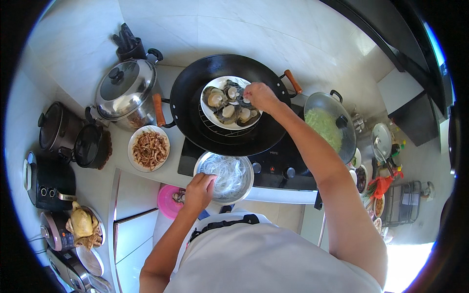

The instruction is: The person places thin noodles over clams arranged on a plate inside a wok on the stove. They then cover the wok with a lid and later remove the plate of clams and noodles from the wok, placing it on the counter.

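Note:
A white plate (234, 126) of shellfish in their shells (216, 99) sits on a wire rack (207, 124) inside a large black wok (227, 145) with wooden handles. Over the plate's right side is my right hand (261, 97), its fingers bunched at a shellfish with thin noodle strands about it; whether they grip strands cannot be told. A metal bowl (250, 183) of translucent glass noodles (227, 175) stands at the hob's front edge. My left hand (199, 190) is at this bowl's left rim, thumb and fingers close together; what lies between them is hidden.
Left of the wok are a lidded steel pot (126, 91) and a bowl of shredded brown food (150, 149). A glass-lidded pan (328, 126) with green food stands right of it on the black hob (273, 164). A whole cooked chicken (83, 221) lies far left; a pink basin (168, 201) is below.

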`<state>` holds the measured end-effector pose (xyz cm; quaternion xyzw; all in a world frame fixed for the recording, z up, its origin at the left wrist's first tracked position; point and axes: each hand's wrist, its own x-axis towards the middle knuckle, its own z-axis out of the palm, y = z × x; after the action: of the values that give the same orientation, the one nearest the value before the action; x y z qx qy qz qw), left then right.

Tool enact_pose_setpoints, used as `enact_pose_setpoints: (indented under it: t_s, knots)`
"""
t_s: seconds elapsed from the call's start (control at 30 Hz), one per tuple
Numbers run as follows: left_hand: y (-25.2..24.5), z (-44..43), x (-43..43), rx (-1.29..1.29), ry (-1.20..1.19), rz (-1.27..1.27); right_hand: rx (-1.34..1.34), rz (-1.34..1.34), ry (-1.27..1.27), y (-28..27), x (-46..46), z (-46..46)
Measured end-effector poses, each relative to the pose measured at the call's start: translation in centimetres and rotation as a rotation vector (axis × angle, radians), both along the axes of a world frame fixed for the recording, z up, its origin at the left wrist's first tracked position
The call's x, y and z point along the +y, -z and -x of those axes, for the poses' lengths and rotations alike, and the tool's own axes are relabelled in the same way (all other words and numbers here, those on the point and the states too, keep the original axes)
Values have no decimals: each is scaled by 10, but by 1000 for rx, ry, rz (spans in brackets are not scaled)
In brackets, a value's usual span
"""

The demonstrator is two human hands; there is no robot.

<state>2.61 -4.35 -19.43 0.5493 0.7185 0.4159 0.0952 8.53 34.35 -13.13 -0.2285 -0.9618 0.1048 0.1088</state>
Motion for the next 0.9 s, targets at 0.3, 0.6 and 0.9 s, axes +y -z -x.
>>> enact_pose_setpoints:
  t_s: [0.3, 0.6, 0.9]
  knots:
    - [-1, -15, -5, -200, -39, -38, -88, -195, -43, 16, -11, 7]
    - [5, -7, -23, -405, -160, 17, -82, -241, -98, 8, -4, 13]
    - [15, -3, -41, -587, -235, 29, 5, 205, -7, -5, -51, -1]
